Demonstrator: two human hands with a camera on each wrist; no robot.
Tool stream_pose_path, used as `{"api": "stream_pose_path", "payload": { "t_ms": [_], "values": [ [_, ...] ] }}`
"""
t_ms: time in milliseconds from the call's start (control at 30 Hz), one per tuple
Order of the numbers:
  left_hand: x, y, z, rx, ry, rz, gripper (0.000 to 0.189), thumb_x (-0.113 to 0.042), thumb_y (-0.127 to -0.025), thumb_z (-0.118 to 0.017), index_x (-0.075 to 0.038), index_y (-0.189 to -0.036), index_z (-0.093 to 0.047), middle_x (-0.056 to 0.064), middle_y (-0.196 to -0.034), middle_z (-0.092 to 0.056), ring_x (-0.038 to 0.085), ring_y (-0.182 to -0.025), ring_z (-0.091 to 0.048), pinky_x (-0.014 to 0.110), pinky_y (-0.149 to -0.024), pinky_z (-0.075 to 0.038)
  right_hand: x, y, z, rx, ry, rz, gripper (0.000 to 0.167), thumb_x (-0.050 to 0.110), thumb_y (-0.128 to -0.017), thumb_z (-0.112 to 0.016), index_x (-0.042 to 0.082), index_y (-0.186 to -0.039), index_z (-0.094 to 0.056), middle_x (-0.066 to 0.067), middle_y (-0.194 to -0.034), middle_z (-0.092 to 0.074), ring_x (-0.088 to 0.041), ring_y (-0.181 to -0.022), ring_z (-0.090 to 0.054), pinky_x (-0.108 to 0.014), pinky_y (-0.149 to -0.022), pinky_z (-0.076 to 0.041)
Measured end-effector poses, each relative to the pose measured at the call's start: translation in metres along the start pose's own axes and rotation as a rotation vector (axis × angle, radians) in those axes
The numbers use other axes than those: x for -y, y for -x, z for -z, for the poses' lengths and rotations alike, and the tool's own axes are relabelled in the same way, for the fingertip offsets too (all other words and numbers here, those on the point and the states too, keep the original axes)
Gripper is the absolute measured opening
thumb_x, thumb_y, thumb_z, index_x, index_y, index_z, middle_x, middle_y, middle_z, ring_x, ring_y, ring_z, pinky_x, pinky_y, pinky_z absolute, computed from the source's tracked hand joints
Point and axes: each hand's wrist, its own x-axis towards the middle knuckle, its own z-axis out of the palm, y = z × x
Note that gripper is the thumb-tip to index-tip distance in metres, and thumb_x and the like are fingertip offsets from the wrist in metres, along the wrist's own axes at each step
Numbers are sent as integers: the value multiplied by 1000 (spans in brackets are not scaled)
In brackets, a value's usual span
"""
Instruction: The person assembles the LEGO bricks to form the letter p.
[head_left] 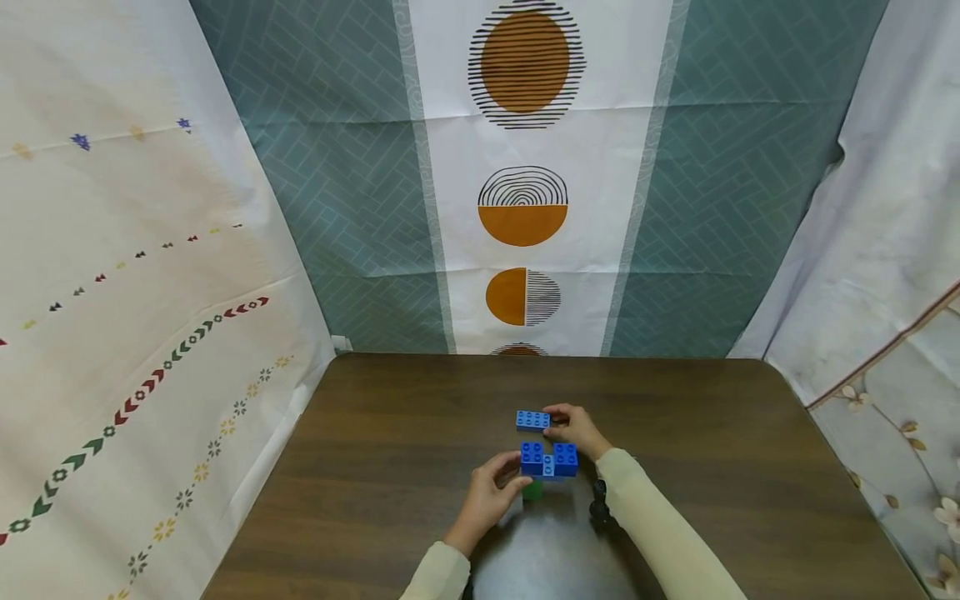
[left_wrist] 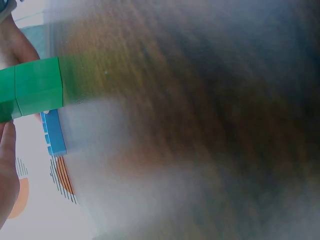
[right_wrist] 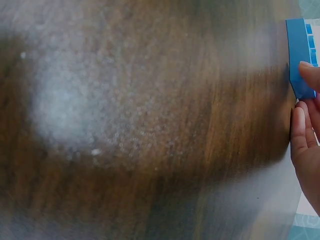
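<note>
A stack of toy building bricks stands near the middle of the table, with dark blue bricks (head_left: 566,460) and a small light blue one (head_left: 548,466) on top and green bricks (left_wrist: 39,87) lower down. My left hand (head_left: 487,498) holds this stack from its left side, fingers behind and thumb in front. Just beyond it, my right hand (head_left: 576,431) pinches the right end of a long light blue brick (head_left: 531,420) between thumb and fingers. The right wrist view shows that brick (right_wrist: 299,52) low by the tabletop, studs facing up. The stack partly hides its own green base from above.
The brown wooden table (head_left: 390,417) reaches back to a teal and white patterned cloth (head_left: 360,208). Pale printed cloths hang on the left (head_left: 150,350) and right (head_left: 885,250). A dark bracelet (head_left: 599,502) sits at the right wrist.
</note>
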Motion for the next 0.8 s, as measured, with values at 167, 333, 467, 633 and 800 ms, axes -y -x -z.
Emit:
{"api": "stream_pose_path", "payload": {
  "t_ms": [167,333,467,633,800],
  "values": [
    [-1,0,0,-1,5,4,31,-1,-90,-65,5,-120,-60,23,-117,-63,40,-109,-60,46,-90,-51,1,1,1,-8,10,7,31,-1,-82,-73,-2,-113,-67,-15,-107,-65,-28,-95,-61,-46,-87,-53],
    [-1,0,-1,-11,-9,-4,31,-1,-90,-65,6,-119,-60,24,-116,-63,42,-108,-61,47,-89,-52,-1,1,3,-3,-6,28,30,0,-82,-74,-1,-112,-67,-14,-106,-66,-29,-96,-62,-45,-87,-54],
    [-2,1,-1,-9,-14,3,31,-2,-90,-65,6,-119,-60,24,-116,-63,41,-108,-61,46,-89,-51,-4,0,5,-2,-19,20,30,0,-82,-74,1,-112,-68,-12,-108,-66,-28,-98,-63,-43,-87,-54],
    [-2,1,0,-4,3,4,31,0,-89,-66,6,-119,-60,24,-116,-63,41,-109,-60,47,-90,-51,-4,1,12,2,-23,34,30,2,-82,-75,2,-112,-68,-13,-109,-66,-28,-97,-64,-41,-85,-56],
    [10,-1,-1,-7,13,13,32,-5,-89,-67,3,-120,-61,21,-117,-64,39,-110,-61,44,-91,-51,3,5,22,17,-20,59,31,6,-83,-74,4,-113,-68,-13,-110,-66,-27,-96,-65,-41,-85,-56]
  ]
}}
